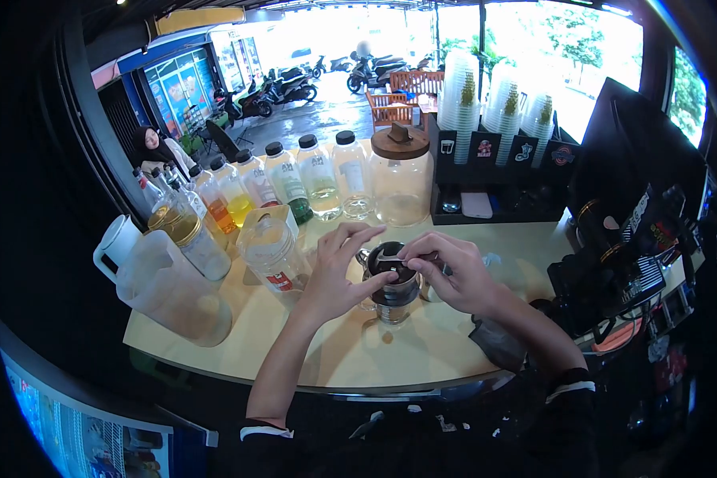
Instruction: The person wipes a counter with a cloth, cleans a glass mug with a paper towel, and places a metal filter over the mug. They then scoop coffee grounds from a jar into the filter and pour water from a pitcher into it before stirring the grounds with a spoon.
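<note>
In the head view, a metal cup with dark contents sits on top of a clear glass on the counter. My right hand pinches a slim, light metal piece, shaped like a small spoon, across the cup's mouth. My left hand curves around the cup's left side with its fingers apart and its thumb right at the rim. A clear jar with a red label stands just left of my left hand.
Frosted pitcher and gold-lidded jar stand left. Several syrup bottles and a wooden-lidded jar line the back. Stacked plastic cups rise from a black holder. Dark equipment is at right. A person is beyond the counter.
</note>
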Demonstrator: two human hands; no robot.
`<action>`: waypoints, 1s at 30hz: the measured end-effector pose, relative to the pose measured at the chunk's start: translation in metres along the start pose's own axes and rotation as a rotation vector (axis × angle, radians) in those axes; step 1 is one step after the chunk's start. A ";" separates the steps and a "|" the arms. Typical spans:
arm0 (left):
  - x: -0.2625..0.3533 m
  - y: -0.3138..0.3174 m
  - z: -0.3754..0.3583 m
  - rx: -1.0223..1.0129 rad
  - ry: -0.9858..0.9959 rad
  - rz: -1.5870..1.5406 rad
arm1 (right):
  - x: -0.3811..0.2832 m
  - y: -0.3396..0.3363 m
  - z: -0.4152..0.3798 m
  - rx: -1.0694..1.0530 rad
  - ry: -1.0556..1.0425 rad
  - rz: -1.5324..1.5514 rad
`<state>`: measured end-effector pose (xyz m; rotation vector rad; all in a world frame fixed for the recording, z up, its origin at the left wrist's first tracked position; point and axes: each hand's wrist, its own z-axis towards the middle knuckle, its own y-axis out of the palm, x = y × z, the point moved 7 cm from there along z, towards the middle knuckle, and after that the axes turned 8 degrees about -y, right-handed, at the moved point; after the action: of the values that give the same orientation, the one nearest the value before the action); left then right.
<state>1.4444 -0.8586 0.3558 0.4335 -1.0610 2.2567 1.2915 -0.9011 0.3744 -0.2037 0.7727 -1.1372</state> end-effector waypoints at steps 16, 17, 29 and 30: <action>0.035 -0.007 0.012 0.131 0.214 0.049 | 0.119 -0.047 -0.085 0.005 0.529 -0.263; 0.034 -0.011 0.011 0.168 0.202 0.042 | 0.141 -0.041 -0.104 -0.132 0.610 -0.315; 0.014 -0.034 -0.003 0.399 0.012 -0.026 | 0.171 -0.023 -0.147 0.070 0.657 0.263; 0.010 -0.035 -0.004 0.400 -0.035 -0.067 | 0.166 -0.029 -0.141 0.079 0.652 0.223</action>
<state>1.4585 -0.8344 0.3792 0.6628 -0.5951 2.4074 1.2118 -1.0264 0.2121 0.3334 1.2858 -1.0207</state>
